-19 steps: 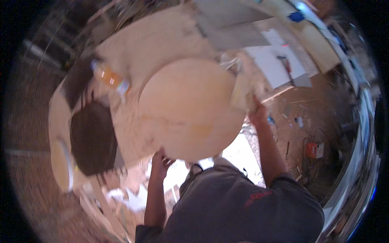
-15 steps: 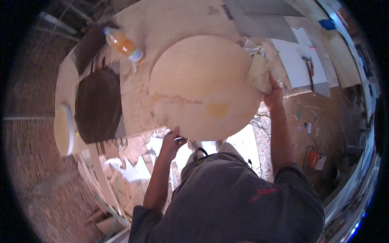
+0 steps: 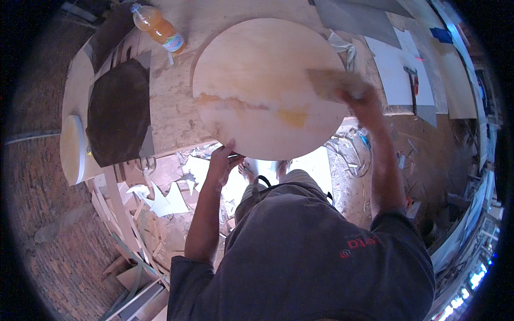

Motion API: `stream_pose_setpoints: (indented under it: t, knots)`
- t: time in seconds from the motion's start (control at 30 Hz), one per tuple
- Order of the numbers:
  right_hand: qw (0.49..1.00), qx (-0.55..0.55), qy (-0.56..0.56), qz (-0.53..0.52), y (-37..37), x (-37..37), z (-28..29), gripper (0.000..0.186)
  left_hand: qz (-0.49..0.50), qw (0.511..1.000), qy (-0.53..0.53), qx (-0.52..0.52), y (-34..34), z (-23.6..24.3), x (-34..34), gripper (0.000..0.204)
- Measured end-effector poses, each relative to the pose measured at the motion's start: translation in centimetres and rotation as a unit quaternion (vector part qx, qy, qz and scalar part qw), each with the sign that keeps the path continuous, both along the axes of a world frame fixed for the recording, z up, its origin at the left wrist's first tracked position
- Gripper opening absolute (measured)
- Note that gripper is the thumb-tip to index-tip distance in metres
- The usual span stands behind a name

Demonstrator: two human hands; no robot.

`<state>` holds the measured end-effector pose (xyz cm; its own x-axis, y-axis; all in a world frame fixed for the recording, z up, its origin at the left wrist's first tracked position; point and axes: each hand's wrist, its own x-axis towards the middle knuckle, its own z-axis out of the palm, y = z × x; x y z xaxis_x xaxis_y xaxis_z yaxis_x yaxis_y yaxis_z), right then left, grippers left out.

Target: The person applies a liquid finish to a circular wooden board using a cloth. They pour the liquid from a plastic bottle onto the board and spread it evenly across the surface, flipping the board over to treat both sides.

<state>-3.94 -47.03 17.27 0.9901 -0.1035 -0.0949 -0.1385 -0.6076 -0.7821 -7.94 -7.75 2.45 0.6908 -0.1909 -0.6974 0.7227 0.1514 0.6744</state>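
A round, pale wooden board [image 3: 257, 59] lies on the workbench, its near edge overhanging the front. Brownish and yellow patches run across its surface. At its near left edge my left hand [image 3: 224, 163] grips the rim, thumb on top and fingers curled underneath. My right hand [image 3: 360, 99] is closed around one end of a flat tan sheet [image 3: 327, 84], which extends over the right part of the board. Motion smears both the sheet and the hand, so its exact kind and whether it touches the wood cannot be made out.
On the bench [image 3: 170, 107] a bottle of orange drink [image 3: 158, 27] stands behind left, near a dark brown panel [image 3: 119, 112]. Crumpled whitish material [image 3: 344, 51] lies behind the board. A hammer [image 3: 413, 88] rests on white sheets [image 3: 393, 69] at right. Offcuts [image 3: 167, 199] litter the floor.
My right hand has carried the tan sheet from the board's right edge inward over its surface. The left hand keeps its hold on the rim. The whole view has shifted slightly.
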Motion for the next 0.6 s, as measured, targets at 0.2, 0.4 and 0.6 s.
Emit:
stream_pose_setpoints:
  t: [0.2, 0.4, 0.6]
  knots:
    - [0.902, -0.407, -0.053, 0.132, 6.6, 0.6, -5.8, 0.032, -0.014, 0.997, 0.001, -0.074, 1.1, -0.9, 0.4, 0.049]
    - [0.872, -0.436, 0.023, 0.221, 10.2, -5.3, -5.1, 0.033, -0.022, 0.992, -0.003, -0.123, 1.5, -2.5, 0.7, 0.046]
    - [0.898, -0.326, 0.152, 0.252, 11.8, -11.5, -0.8, 0.028, -0.011, 0.991, 0.007, -0.135, 1.5, -2.8, 0.5, 0.047]
